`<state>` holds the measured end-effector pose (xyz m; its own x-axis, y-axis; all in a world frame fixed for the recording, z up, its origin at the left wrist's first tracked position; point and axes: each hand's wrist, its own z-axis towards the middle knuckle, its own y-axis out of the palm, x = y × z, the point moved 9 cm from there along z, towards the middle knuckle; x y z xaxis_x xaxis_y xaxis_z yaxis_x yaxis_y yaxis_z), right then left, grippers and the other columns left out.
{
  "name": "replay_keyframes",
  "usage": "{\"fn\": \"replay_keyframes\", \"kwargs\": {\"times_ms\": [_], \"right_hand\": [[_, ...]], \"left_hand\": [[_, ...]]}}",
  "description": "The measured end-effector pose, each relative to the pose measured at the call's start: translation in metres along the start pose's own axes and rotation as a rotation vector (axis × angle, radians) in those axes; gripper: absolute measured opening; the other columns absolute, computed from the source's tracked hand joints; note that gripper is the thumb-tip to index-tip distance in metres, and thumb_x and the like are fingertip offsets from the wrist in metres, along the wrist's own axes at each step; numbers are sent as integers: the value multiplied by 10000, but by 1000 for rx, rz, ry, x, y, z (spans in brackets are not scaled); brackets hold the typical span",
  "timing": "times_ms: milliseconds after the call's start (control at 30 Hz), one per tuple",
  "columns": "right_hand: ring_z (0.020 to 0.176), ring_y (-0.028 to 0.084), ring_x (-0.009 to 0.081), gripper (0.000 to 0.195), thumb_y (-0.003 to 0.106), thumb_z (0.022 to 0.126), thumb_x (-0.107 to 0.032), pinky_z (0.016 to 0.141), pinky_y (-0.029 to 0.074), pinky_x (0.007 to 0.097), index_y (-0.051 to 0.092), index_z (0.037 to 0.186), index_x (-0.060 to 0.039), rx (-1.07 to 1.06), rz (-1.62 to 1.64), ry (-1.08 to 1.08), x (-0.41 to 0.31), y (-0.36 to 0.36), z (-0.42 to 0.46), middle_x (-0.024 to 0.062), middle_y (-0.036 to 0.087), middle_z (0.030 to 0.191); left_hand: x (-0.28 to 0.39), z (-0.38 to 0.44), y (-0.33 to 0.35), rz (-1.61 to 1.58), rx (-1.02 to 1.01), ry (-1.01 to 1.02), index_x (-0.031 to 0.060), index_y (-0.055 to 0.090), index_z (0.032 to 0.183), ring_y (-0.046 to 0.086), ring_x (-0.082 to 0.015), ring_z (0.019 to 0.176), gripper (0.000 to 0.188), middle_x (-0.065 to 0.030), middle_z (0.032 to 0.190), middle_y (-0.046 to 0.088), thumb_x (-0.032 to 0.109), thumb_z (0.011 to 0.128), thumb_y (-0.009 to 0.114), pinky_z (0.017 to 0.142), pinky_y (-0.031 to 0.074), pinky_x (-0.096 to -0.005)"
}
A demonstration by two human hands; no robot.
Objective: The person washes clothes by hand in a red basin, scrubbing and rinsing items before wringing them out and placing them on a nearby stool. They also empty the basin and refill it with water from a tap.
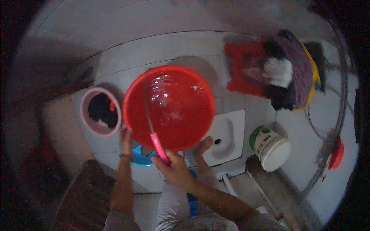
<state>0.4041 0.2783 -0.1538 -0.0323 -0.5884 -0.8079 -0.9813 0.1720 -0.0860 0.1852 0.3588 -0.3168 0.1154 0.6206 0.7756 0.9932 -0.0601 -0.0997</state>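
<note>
A large red plastic bucket (173, 115) stands before me, and light glints off the water inside it. My right hand (173, 167) is closed around the pink grip (157, 144) of its wire handle (147, 106). At the bucket's lower left edge is my left hand (125, 140), its fingers up against the rim. Whether those fingers grip the rim cannot be made out. Partly hidden under the bucket's near side, a blue basin (141, 161) holds something greyish.
A pink tub (83, 115) with dark cloth stands left. Right of the bucket lies a white squat toilet (238, 132), my bare foot (205, 144) beside it. Further right are a white-and-green pail (268, 147) and a red stool (238, 66) heaped with clothes (297, 66).
</note>
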Motion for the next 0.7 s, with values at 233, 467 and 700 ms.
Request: {"fn": "replay_keyframes", "kwargs": {"times_ms": [233, 467, 700], "right_hand": [[629, 501, 96, 310, 531, 883, -309, 550, 388, 249, 585, 862, -4, 196, 287, 12, 34, -91, -18, 32, 552, 689], [600, 564, 214, 451, 539, 839, -451, 556, 424, 337, 605, 742, -16, 165, 7, 228, 79, -189, -123, 112, 570, 621], [564, 564, 254, 440, 570, 811, -445, 552, 436, 366, 610, 669, -30, 532, 126, 251, 106, -273, -252, 132, 569, 595]], "left_hand": [[16, 80, 5, 771, -95, -58, 17, 556, 1093, 576, -188, 832, 436, -104, 993, 597, 337, 803, 614, 698, 457, -325], [-39, -15, 62, 1130, -131, 166, 11, 608, 932, 590, -256, 719, 287, -98, 838, 628, 228, 745, 615, 638, 472, -359], [-98, -107, 166, 868, -590, -148, 18, 581, 991, 592, -261, 810, 311, -96, 916, 623, 133, 704, 603, 677, 488, -378]]}}
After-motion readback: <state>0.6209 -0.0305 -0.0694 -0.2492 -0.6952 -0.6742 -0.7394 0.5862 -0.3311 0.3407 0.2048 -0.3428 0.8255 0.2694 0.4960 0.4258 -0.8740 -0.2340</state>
